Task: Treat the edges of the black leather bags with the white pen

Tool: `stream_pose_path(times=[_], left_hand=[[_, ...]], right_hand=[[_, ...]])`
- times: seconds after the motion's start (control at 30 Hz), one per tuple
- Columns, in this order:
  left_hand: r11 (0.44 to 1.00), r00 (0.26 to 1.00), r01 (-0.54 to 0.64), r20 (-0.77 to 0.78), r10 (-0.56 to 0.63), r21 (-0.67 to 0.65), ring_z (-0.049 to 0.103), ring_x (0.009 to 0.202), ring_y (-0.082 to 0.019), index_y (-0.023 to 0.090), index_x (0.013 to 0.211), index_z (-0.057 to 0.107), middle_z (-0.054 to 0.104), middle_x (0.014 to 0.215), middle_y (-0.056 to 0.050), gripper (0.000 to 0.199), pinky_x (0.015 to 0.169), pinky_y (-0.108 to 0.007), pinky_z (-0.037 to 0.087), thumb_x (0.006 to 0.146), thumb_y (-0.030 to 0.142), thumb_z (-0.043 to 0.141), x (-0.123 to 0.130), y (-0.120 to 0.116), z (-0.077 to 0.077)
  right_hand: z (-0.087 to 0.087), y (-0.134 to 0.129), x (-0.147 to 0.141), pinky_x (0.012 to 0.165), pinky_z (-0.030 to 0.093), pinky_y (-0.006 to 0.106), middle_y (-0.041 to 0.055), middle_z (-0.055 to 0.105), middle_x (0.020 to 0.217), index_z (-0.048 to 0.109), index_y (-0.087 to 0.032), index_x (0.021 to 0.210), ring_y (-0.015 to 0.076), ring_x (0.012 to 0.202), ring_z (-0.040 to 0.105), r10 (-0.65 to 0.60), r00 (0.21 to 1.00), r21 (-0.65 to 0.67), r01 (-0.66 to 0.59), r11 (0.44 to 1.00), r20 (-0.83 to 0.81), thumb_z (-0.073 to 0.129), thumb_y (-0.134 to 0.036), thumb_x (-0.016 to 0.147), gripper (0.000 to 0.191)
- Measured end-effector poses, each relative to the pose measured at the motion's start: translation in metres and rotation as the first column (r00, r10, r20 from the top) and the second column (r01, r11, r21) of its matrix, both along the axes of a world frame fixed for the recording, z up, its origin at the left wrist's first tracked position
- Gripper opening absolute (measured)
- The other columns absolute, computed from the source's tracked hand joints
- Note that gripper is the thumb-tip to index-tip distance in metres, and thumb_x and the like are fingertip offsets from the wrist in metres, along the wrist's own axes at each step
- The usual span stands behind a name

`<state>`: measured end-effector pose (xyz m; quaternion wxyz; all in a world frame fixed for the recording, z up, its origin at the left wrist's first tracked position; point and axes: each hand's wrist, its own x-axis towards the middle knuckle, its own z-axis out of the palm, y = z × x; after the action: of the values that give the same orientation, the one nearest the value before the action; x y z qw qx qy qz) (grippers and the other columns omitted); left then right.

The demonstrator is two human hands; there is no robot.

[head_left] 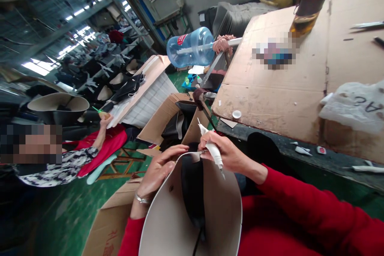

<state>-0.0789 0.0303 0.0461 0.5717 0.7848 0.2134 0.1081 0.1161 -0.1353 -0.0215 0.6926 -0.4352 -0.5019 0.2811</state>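
Observation:
In front of me stands an open curved shell [222, 208], beige inside, with a black strip running down its inner middle. My left hand [159, 170] lies along its outer left side near the top rim, fingers stretched out and touching it. A slim tool wrapped in white [213, 150], thin and pointed at both ends, sits in the closed fingers of my right hand [226, 154]. That hand is at the shell's far rim, its fingertips beside the edge. What lies under the right fingertips is hidden.
A cardboard-covered table [270, 96] fills the right, bearing a bottle of amber liquid [306, 18], a plastic bag [357, 104] and a small white cap [237, 115]. Cardboard boxes [115, 216] stand left and ahead. A blue water jug [192, 48] lies beyond. Another person [87, 150] sits at left.

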Motion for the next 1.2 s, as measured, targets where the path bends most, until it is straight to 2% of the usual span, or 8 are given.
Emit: stream_pose_path(times=[0.07,0.17,0.3,0.47,0.6,0.77,1.07,1.2], left_hand=[[0.987,0.986,0.156,-0.060,-0.153,0.046,0.058,0.128,-0.041,0.021,0.123,0.077,0.068,0.134,-0.018,0.064,0.107,-0.050,0.046,0.080,0.069,0.070,0.008,0.000,0.005],[0.977,0.978,0.205,-0.050,-0.202,0.064,0.060,0.122,-0.039,0.022,0.128,0.073,0.065,0.137,-0.018,0.072,0.098,-0.044,0.051,0.075,0.071,0.074,0.017,0.002,0.000],[0.971,0.981,0.172,-0.118,-0.153,0.167,0.063,0.087,-0.024,0.022,0.124,0.074,0.070,0.119,-0.012,0.064,0.075,-0.033,0.050,0.073,0.061,0.081,0.033,-0.004,-0.008],[0.954,0.990,0.076,-0.136,-0.038,0.289,0.062,0.086,-0.022,0.021,0.108,0.076,0.068,0.096,-0.003,0.043,0.079,-0.030,0.047,0.070,0.036,0.087,0.054,-0.013,-0.011],[0.987,0.985,0.097,-0.156,-0.077,0.125,0.066,0.089,-0.024,0.019,0.107,0.076,0.074,0.100,-0.005,0.044,0.082,-0.032,0.049,0.068,0.038,0.087,0.064,-0.012,-0.021],[0.996,0.982,-0.001,-0.190,-0.015,-0.084,0.069,0.109,-0.030,0.020,0.133,0.068,0.077,0.119,-0.008,0.065,0.096,-0.038,0.051,0.072,0.031,0.086,0.075,-0.020,-0.035],[0.989,0.981,-0.123,-0.158,0.110,-0.077,0.072,0.094,-0.028,0.019,0.096,0.084,0.081,0.097,-0.007,0.022,0.086,-0.036,0.053,0.078,0.032,0.081,0.085,-0.035,-0.049],[0.992,0.990,-0.080,-0.126,0.067,-0.096,0.070,0.093,-0.026,0.019,0.089,0.083,0.079,0.093,-0.005,0.014,0.087,-0.033,0.051,0.080,0.028,0.077,0.090,-0.037,-0.046]], right_hand=[[-0.002,0.002,-0.001,0.070,0.045,0.025,0.0021,0.062,0.092,0.054,-0.020,0.096,0.0148,0.078,0.056,-0.030,0.997,-0.012,0.029,1.000,-0.071,0.070,-0.030,0.093,0.019],[-0.006,0.004,-0.001,0.072,0.047,0.027,0.0017,0.062,0.090,0.052,-0.021,0.097,0.0155,0.078,0.057,-0.038,0.987,-0.016,0.036,0.999,-0.158,0.073,-0.033,0.092,0.025],[-0.009,0.005,-0.001,0.073,0.047,0.027,0.0015,0.062,0.091,0.052,-0.021,0.098,0.0152,0.079,0.058,-0.052,0.975,-0.015,0.050,0.999,-0.216,0.074,-0.032,0.091,0.025],[-0.009,0.008,-0.006,0.070,0.046,0.025,0.0006,0.061,0.092,0.056,-0.020,0.097,0.0139,0.077,0.057,-0.095,0.981,0.003,0.097,0.995,-0.171,0.075,-0.026,0.089,0.021],[-0.014,0.012,-0.008,0.071,0.048,0.026,0.0010,0.061,0.092,0.055,-0.021,0.096,0.0149,0.078,0.059,-0.166,0.964,-0.018,0.166,0.986,-0.207,0.075,-0.026,0.088,0.022],[-0.024,0.011,-0.002,0.072,0.049,0.028,0.0015,0.063,0.091,0.053,-0.021,0.097,0.0164,0.079,0.061,-0.209,0.950,-0.072,0.197,0.978,-0.231,0.073,-0.028,0.090,0.022],[-0.031,0.008,0.008,0.061,0.043,0.025,0.0009,0.065,0.087,0.058,-0.022,0.097,0.0134,0.066,0.056,-0.333,0.942,-0.106,0.336,0.936,0.046,0.068,-0.026,0.094,0.012],[-0.023,-0.005,0.021,0.078,0.050,0.029,0.0046,0.070,0.096,0.063,-0.022,0.104,0.0186,0.083,0.066,-0.394,0.864,-0.009,0.417,0.909,0.313,0.063,-0.020,0.098,0.007]])
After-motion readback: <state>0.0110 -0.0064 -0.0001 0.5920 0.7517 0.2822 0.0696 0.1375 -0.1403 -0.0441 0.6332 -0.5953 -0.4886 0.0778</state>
